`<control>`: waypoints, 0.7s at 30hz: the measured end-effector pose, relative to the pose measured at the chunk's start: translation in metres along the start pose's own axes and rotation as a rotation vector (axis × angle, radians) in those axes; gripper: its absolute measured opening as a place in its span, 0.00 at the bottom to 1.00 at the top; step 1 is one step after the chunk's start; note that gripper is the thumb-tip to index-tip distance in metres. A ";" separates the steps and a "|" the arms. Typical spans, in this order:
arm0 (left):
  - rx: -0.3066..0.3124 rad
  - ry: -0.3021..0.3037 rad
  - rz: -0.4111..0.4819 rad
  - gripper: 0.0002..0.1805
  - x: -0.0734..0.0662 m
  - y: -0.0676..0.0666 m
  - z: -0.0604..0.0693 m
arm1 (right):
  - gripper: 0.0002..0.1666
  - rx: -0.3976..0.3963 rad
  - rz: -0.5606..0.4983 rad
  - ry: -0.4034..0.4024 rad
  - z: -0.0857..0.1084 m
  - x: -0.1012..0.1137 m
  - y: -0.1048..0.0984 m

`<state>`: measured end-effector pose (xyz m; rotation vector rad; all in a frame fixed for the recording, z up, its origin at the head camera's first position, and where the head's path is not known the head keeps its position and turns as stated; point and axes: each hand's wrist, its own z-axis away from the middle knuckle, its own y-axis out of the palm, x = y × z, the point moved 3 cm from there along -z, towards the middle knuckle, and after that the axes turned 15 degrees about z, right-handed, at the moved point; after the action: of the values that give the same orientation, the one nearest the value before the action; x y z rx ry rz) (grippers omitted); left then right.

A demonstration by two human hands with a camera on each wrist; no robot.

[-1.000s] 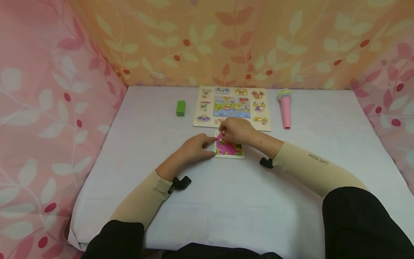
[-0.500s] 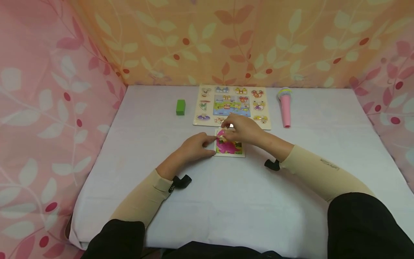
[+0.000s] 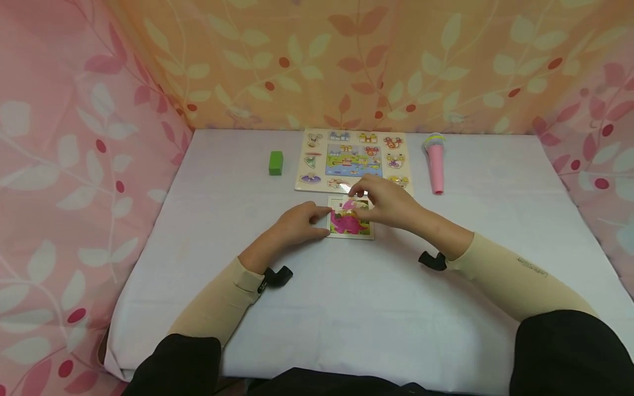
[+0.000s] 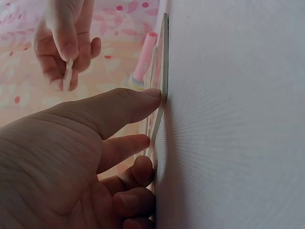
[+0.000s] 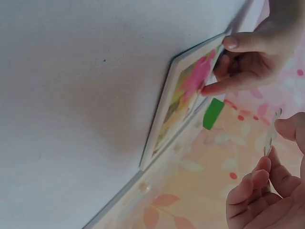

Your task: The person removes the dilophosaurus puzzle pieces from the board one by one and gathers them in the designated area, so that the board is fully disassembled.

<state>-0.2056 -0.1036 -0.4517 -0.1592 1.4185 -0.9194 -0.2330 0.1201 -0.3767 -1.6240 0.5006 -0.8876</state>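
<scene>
A small dinosaur jigsaw puzzle [image 3: 346,224], pink and green in a pale frame, lies flat on the white table. At its left edge my left hand [image 3: 297,224] rests the thumb near the lower corner and the index finger higher up, both fairly straight; its other fingers curl beneath. Over the puzzle's upper part my right hand [image 3: 388,202] pinches a thin puzzle piece [image 5: 271,136] between thumb and fingers. In the left wrist view that piece [image 4: 68,74] is held edge-on, apart from the board. A pale patch of the tray shows at the puzzle's upper left.
Behind the puzzle lies a larger wooden picture board [image 3: 354,159], very close to its far edge. A green block [image 3: 275,163] stands left of that board, and a pink toy microphone [image 3: 436,165] lies to the right. Floral curtains [image 3: 346,66] enclose the back and sides.
My right hand has drawn to the right and lifted a piece out of the puzzle's upper left, uncovering a pale patch. My left hand has stayed at the puzzle's left edge.
</scene>
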 end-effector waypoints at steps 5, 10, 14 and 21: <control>0.000 0.001 -0.010 0.35 0.001 0.001 0.000 | 0.19 -0.054 -0.046 -0.020 0.016 -0.001 -0.011; -0.008 0.001 -0.010 0.35 0.000 0.000 0.000 | 0.19 -0.137 -0.070 -0.061 0.028 -0.011 -0.017; -0.011 -0.001 -0.005 0.35 0.000 -0.001 0.000 | 0.19 -0.168 -0.087 -0.058 0.036 -0.019 -0.019; -0.004 0.014 -0.001 0.36 0.002 0.001 -0.001 | 0.17 -0.120 -0.089 0.046 0.046 -0.037 -0.010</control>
<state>-0.2065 -0.1041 -0.4543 -0.1572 1.4334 -0.9198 -0.2218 0.1793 -0.3800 -1.7494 0.5255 -0.9789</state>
